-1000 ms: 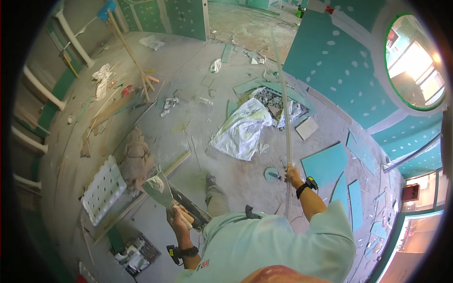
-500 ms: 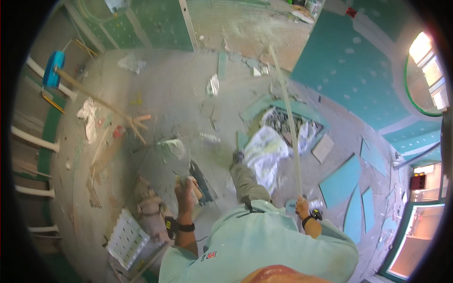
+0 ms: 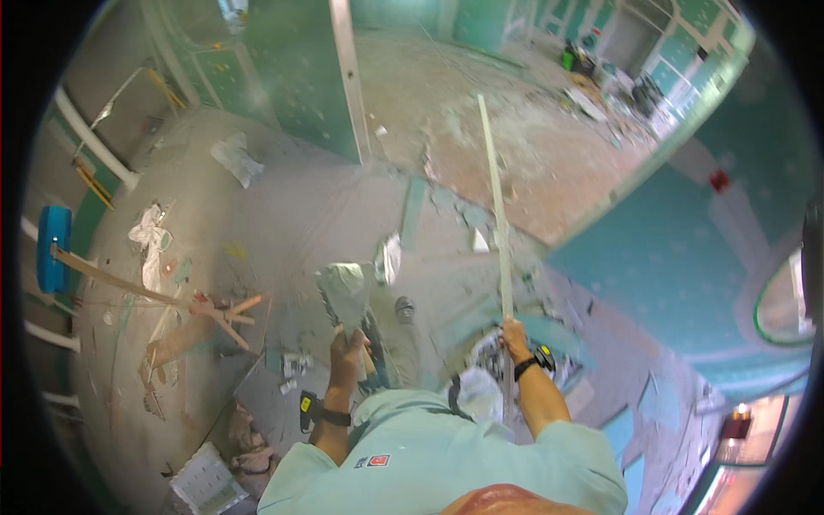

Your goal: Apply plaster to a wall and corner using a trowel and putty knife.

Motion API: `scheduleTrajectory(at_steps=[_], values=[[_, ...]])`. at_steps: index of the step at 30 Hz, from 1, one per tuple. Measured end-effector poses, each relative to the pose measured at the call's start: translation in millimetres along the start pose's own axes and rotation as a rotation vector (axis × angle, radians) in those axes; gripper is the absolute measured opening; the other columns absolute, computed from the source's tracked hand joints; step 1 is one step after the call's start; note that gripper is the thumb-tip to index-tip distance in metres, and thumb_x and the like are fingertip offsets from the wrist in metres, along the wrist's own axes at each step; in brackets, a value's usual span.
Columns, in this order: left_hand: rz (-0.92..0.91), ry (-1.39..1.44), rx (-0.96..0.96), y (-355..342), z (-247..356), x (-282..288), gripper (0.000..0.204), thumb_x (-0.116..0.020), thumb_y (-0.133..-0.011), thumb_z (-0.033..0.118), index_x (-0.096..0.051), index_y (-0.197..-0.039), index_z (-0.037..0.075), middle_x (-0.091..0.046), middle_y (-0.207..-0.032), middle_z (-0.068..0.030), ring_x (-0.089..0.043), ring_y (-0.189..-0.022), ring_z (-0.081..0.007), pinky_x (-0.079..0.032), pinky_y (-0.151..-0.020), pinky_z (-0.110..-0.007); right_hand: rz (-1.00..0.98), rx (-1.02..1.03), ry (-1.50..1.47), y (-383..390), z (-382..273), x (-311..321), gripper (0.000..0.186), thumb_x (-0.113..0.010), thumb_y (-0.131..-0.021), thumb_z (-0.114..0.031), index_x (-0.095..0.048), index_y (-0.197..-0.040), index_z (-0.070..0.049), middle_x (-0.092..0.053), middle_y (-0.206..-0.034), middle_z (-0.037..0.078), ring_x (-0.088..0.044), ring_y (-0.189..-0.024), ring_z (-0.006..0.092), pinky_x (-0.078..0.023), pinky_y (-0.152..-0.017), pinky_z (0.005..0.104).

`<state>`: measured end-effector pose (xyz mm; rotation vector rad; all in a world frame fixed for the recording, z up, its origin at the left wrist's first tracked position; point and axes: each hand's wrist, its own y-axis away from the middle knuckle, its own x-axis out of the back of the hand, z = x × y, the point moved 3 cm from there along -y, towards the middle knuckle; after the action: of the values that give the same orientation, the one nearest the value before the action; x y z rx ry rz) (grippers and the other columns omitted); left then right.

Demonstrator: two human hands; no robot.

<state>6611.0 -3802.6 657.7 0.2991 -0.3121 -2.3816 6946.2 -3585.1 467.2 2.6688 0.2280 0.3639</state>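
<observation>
My left hand (image 3: 346, 352) is closed around the handle of a putty knife (image 3: 345, 287). Its wide blade points away from me and carries pale filler. A second, dark-edged blade (image 3: 375, 339) shows beside the same hand; whether I grip that one too is unclear. My right hand (image 3: 515, 337) is wrapped around a long, narrow pale strip (image 3: 495, 184), which reaches far forward toward the doorway. Its lower end runs back past my right wrist. My shoe (image 3: 405, 309) shows on the floor between the two hands.
Green plasterboard walls (image 3: 652, 249) flank a wide opening onto a dusty floor (image 3: 421, 94). Board offcuts (image 3: 618, 433) lie at right. A white perforated crate (image 3: 209, 482) stands at near left. Farther left, a wooden pole (image 3: 120, 276) with a blue head (image 3: 54, 249) leans over debris.
My view has tilted up and I have stepped forward, showing more of the room beyond. The strip and my right hand sit farther forward; the putty knife blade now shows clearly.
</observation>
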Motion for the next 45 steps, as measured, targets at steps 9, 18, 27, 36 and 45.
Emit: scheduleTrajectory(at_steps=[9,18,27,36,45], values=[[-0.239,0.104,0.022,-286,71,-139,0.024,-0.056,-0.085,0.031,-0.052,-0.09,0.009,-0.053,-0.069,-0.0013,-0.05,-0.058,-0.0104,-0.044,-0.055,-0.025,0.004,0.006,0.037,-197,-167,-17,0.044,-0.04,-0.088,-0.041,-0.05,-0.071,-0.003,-0.044,-0.048,0.002,-0.042,-0.035,0.0116,-0.034,-0.033,0.0259],[-0.376,0.095,-0.073,-505,142,-283,0.031,-0.056,-0.084,0.039,-0.047,-0.093,0.01,-0.05,-0.077,-0.0003,-0.049,-0.066,-0.0094,-0.042,-0.058,-0.024,-0.021,0.071,0.132,-373,-324,-67,0.045,-0.037,-0.09,-0.042,-0.049,-0.069,-0.003,-0.044,-0.047,0.003,-0.044,-0.036,0.0128,-0.038,-0.035,0.0278],[-0.094,0.21,0.008,-665,215,-331,0.024,-0.054,-0.086,0.031,-0.048,-0.094,0.009,-0.05,-0.073,-0.0006,-0.049,-0.063,-0.0103,-0.043,-0.056,-0.025,-0.316,0.335,0.044,-578,-541,-138,0.055,-0.039,-0.085,-0.056,-0.048,-0.069,-0.005,-0.043,-0.05,0.0,-0.044,-0.042,0.0074,-0.034,-0.038,0.023],[0.102,0.239,-0.146,-651,228,-351,0.024,-0.053,-0.087,0.029,-0.049,-0.096,0.008,-0.051,-0.074,-0.0015,-0.05,-0.066,-0.0096,-0.043,-0.06,-0.025,-0.521,0.51,0.051,-623,-623,-162,0.053,-0.04,-0.086,-0.052,-0.049,-0.067,-0.004,-0.045,-0.053,0.0,-0.043,-0.043,0.0085,-0.036,-0.039,0.0228],[0.246,0.351,-0.221,-712,279,-357,0.031,-0.051,-0.088,0.033,-0.049,-0.104,0.006,-0.054,-0.077,-0.0027,-0.051,-0.067,-0.0097,-0.044,-0.061,-0.024,-0.501,0.479,0.204,-706,-601,-169,0.044,-0.039,-0.091,-0.043,-0.048,-0.069,-0.006,-0.042,-0.056,-0.003,-0.037,-0.048,0.0063,-0.03,-0.043,0.0228]])
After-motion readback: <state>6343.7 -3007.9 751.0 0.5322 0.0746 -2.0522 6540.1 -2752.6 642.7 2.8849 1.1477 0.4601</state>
